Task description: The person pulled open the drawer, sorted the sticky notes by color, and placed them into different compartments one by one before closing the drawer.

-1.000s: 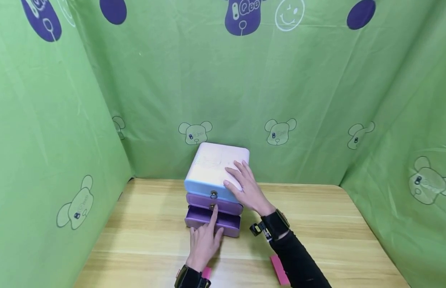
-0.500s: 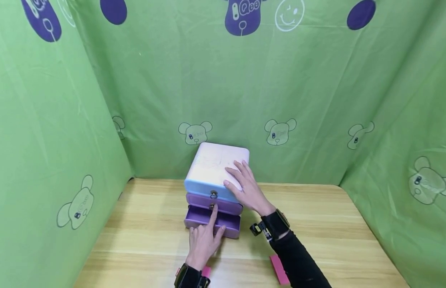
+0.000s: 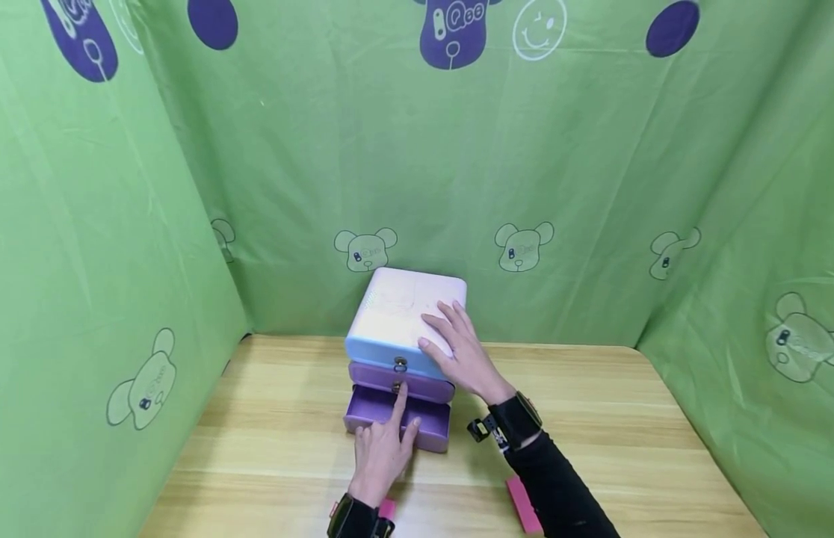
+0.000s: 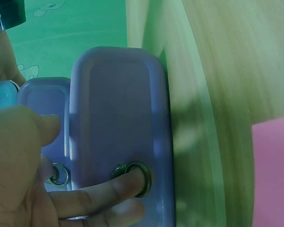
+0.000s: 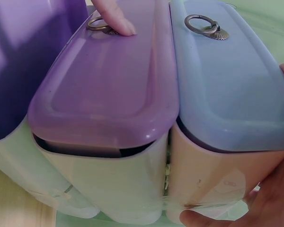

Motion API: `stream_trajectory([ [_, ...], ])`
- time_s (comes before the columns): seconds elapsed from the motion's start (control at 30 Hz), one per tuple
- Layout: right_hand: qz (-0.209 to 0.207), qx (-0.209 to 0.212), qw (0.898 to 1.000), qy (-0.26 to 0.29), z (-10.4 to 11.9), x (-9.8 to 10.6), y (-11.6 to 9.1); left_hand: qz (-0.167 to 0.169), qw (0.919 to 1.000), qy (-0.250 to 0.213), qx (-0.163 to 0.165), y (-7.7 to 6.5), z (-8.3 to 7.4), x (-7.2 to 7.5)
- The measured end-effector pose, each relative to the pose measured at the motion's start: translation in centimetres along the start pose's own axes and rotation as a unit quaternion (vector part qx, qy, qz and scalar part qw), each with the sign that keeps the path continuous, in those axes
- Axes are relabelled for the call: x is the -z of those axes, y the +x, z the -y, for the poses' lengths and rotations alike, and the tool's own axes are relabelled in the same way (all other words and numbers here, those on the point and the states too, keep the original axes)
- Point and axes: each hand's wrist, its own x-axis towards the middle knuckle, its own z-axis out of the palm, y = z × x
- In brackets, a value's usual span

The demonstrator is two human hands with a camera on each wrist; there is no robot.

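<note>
A small drawer cabinet with a whitish top [image 3: 397, 299] stands against the back cloth. Its top drawer [image 5: 227, 75] is light blue, and the middle drawer [image 5: 109, 90] and bottom drawer [image 3: 430, 441] are purple. My left hand [image 3: 379, 456] has a finger hooked through the brass ring pull [image 4: 144, 169] of the bottom drawer, which stands partly out; its visible inside looks bare. The left index fingertip touches the middle drawer beside its ring [image 5: 95, 23]. My right hand [image 3: 465, 362] rests with spread fingers on the cabinet's top and right side.
A pink flat piece [image 3: 523, 506] lies on the wooden table [image 3: 269, 448] by the right forearm. Another pink piece [image 3: 386, 509] shows beside the left wrist. Green printed cloth [image 3: 417, 164] encloses the back and both sides.
The bottom drawer has slid a little further out toward me. The left hand has shifted only slightly; the right hand and cabinet stay in place.
</note>
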Motion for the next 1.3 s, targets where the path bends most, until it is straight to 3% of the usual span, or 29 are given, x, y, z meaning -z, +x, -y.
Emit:
stream_trajectory([
  [0.13,0.002,-0.002,1.000,0.000,-0.1,0.0,0.0,0.005,0.9999,-0.010,0.003,-0.1,-0.1,0.2],
  [0.4,0.003,-0.004,1.000,-0.001,-0.1,-0.1,-0.1,0.060,0.9972,-0.028,0.034,0.0,-0.5,0.9],
  [0.67,0.006,-0.009,1.000,0.002,-0.1,-0.1,0.0,0.082,0.9950,-0.024,0.051,-0.1,-1.1,1.6],
  [1.3,0.002,-0.007,1.000,0.005,-0.1,-0.2,-0.1,0.083,0.9939,-0.016,0.070,-0.2,-1.5,1.8],
])
